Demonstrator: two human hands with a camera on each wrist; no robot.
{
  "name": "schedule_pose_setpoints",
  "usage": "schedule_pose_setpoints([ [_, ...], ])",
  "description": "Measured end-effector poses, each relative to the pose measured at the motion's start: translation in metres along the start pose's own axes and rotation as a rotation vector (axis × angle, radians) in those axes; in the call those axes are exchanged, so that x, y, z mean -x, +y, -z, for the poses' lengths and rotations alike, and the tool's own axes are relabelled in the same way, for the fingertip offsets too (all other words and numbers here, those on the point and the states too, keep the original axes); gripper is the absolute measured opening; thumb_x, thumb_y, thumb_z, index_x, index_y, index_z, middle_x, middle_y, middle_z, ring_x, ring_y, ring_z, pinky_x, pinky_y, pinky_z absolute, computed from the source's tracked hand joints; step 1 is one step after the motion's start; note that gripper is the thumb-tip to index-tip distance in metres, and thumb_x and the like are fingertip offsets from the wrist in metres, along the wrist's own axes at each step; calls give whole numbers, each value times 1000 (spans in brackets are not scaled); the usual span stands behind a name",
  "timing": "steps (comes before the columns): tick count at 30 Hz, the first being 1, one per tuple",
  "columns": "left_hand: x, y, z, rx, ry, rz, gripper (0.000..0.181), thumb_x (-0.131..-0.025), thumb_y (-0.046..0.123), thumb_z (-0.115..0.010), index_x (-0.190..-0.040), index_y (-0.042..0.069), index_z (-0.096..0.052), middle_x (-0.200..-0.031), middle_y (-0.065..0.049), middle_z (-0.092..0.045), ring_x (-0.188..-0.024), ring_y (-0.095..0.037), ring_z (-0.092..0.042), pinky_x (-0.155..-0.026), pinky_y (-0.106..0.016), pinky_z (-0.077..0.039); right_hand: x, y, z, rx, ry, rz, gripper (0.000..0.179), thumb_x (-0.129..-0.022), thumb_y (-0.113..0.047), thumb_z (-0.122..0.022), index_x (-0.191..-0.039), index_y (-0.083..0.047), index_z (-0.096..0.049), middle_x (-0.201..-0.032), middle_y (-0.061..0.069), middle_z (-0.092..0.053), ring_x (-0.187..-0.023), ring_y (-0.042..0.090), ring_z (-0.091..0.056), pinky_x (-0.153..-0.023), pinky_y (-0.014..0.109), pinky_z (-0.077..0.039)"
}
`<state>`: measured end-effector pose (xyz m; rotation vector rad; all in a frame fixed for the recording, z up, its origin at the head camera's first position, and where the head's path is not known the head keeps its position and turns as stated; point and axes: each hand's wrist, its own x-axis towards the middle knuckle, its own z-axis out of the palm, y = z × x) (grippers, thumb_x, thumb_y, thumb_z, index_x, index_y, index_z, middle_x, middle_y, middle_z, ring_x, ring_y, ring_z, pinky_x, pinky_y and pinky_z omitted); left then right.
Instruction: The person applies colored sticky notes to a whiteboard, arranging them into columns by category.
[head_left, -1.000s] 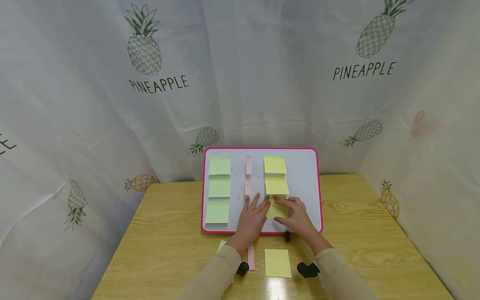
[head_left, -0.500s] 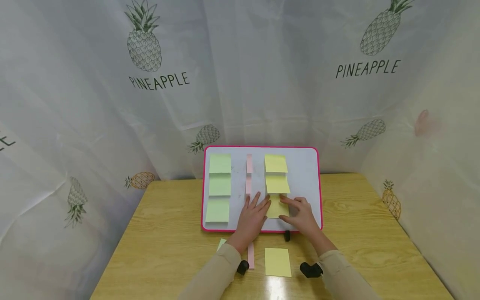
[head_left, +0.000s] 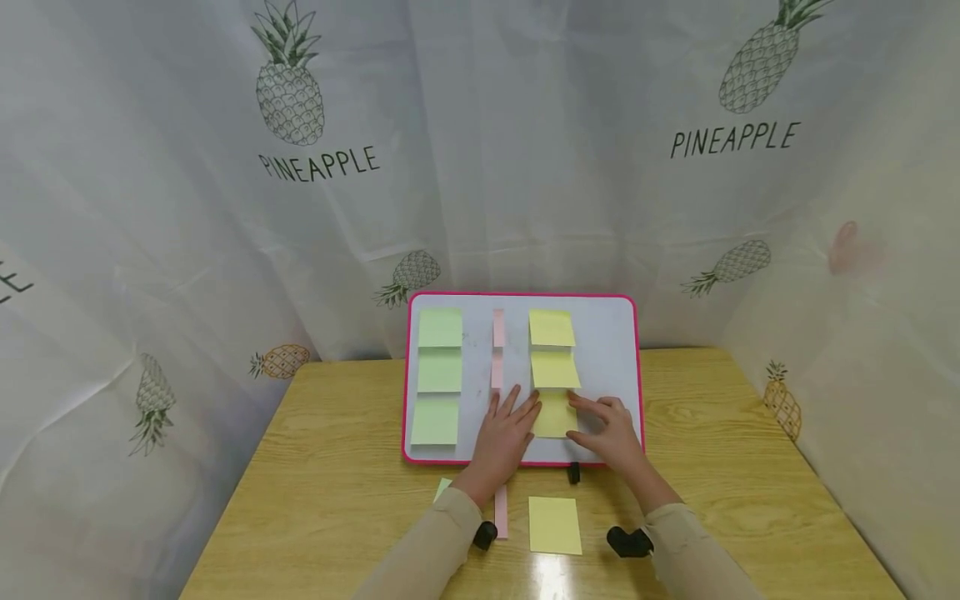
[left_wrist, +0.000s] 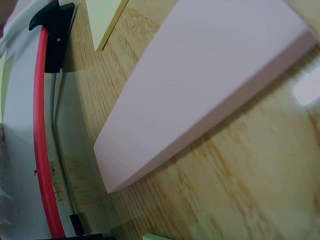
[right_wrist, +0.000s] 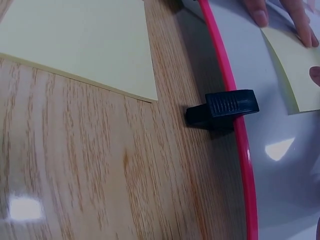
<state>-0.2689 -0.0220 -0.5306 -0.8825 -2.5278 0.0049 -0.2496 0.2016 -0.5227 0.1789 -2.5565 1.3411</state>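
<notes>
A pink-rimmed whiteboard (head_left: 609,350) leans at the table's back, bearing green, pink and yellow sticky notes in columns. My left hand (head_left: 501,437) lies with fingers extended on the board, fingertips at the left edge of the lowest yellow sticky note (head_left: 555,417). At that note's right edge is my right hand (head_left: 613,433), index finger by the upper corner and thumb lower down, the two spread apart. In the right wrist view the yellow note (right_wrist: 295,75) sits flat against the board, its lower edge lifting slightly. Below the second pink note (head_left: 497,368), the left hand covers part of the board.
On the wooden table (head_left: 330,467) lie a yellow sticky note pad (head_left: 555,527), a narrow pink pad (head_left: 501,512) and a green pad (head_left: 443,487) mostly hidden by the left arm. A black clip foot (right_wrist: 230,105) grips the board's lower rim. Behind hangs a pineapple-print curtain (head_left: 495,150).
My right hand has slid right across the lowest yellow note, from its middle to its right edge, uncovering more of it. My left hand has stayed in place.
</notes>
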Motion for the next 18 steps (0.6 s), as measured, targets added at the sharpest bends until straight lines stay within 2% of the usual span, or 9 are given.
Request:
schedule_pose_setpoints([
  [4,0,-2,0,21,-22,5,62,-88,37,-72,-144,18,-50,-154,7,-35,-146,-24,-19,-116,-50,-17,-1,2,2,2,-4,9,57,-71,-16,-88,-125,-16,-69,-114,13,-51,-103,25,-37,-82,44,-40],
  [10,-1,-4,5,102,-108,22,80,-83,57,-68,-147,16,-45,-156,5,-31,-147,-24,-14,-117,-49,-12,-2,0,7,11,-34,6,60,-73,-18,-88,-129,-19,-66,-117,12,-51,-104,25,-37,-83,44,-41],
  [18,7,-6,18,236,-152,37,86,-80,59,-70,-148,14,-43,-157,1,-29,-146,-26,-16,-116,-49,-16,-1,-7,20,49,-51,76,60,-69,-17,-90,-126,-15,-68,-124,5,-61,-102,21,-38,-76,41,-43],
])
